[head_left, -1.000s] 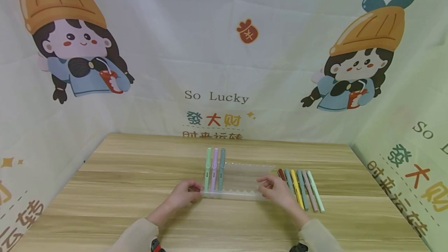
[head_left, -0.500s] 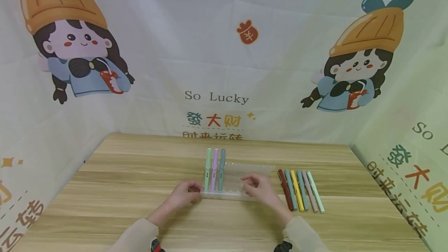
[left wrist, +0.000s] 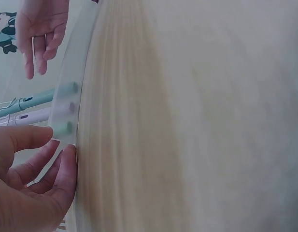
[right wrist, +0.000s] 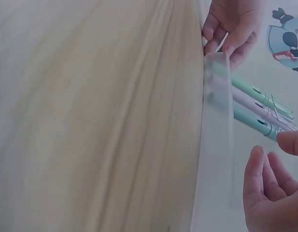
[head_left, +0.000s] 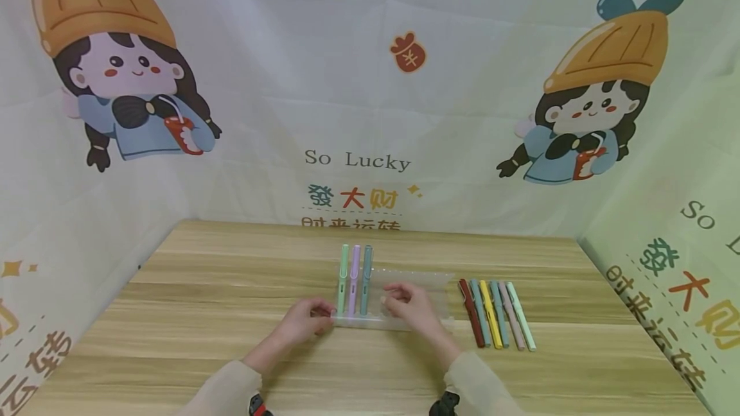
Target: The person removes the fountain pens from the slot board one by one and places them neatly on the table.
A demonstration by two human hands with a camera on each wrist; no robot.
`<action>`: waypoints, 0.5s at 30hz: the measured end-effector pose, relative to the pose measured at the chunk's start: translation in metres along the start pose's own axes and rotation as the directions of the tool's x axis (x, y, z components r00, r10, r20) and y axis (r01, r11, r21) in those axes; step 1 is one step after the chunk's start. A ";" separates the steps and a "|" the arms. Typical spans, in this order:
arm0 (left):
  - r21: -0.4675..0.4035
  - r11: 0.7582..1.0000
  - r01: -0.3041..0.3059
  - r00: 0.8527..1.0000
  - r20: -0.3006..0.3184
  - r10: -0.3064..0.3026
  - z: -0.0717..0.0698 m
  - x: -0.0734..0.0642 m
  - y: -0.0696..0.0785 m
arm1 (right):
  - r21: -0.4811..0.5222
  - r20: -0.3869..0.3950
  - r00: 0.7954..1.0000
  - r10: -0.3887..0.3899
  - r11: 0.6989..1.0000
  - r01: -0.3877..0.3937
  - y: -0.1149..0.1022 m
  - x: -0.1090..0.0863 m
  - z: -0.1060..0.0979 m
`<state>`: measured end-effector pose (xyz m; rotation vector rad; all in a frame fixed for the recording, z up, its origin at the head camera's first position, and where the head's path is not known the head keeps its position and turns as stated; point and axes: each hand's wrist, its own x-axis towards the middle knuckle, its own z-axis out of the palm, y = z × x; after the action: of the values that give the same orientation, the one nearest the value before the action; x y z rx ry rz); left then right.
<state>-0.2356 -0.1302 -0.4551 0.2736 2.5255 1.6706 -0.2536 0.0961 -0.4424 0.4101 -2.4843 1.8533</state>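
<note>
A clear plastic pen stand [head_left: 376,323] lies mid-table with three pens in its left end: a light green pen [head_left: 343,284], a lilac pen [head_left: 354,284] and a teal pen [head_left: 366,284]. My left hand [head_left: 302,323] grips the stand's left corner; in the left wrist view its thumb [left wrist: 35,137] is right beside the green pen's end. My right hand [head_left: 413,309] is over the stand's bare middle, just right of the teal pen. Its fingers [right wrist: 255,174] are loosely bent, with nothing between them and the thumb in the right wrist view.
Right of the stand several pens lie side by side on the wooden table [head_left: 191,313]: a dark red pen [head_left: 471,313], a yellow pen [head_left: 490,314], a pale mint pen [head_left: 521,316] and blue-grey and mauve ones. A printed cloth [head_left: 260,114] hangs behind the table.
My right hand has moved left along the stand, from its right end toward the teal pen, uncovering the dark red pen. The left hand and the pens have stayed put.
</note>
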 end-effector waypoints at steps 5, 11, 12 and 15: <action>0.004 1.000 0.005 1.000 0.006 -0.005 0.000 -0.001 0.000 | 0.070 -0.044 0.999 0.007 0.998 -0.004 0.001 0.004 0.009; -0.004 1.000 0.005 1.000 0.000 -0.005 0.000 -0.001 0.001 | 0.127 -0.085 0.996 0.025 0.992 -0.014 0.001 0.009 0.021; -0.004 1.000 0.005 1.000 0.000 -0.005 0.000 -0.001 0.001 | 0.140 -0.089 0.995 0.036 0.990 -0.024 0.001 0.009 0.023; 0.000 1.000 0.004 1.000 0.004 -0.004 0.000 0.000 0.000 | 0.174 -0.099 0.993 0.060 0.984 -0.042 0.001 0.011 0.028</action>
<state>-0.2352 -0.1306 -0.4549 0.2711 2.5215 1.6664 -0.2603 0.0674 -0.4496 0.2475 -2.2998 2.0596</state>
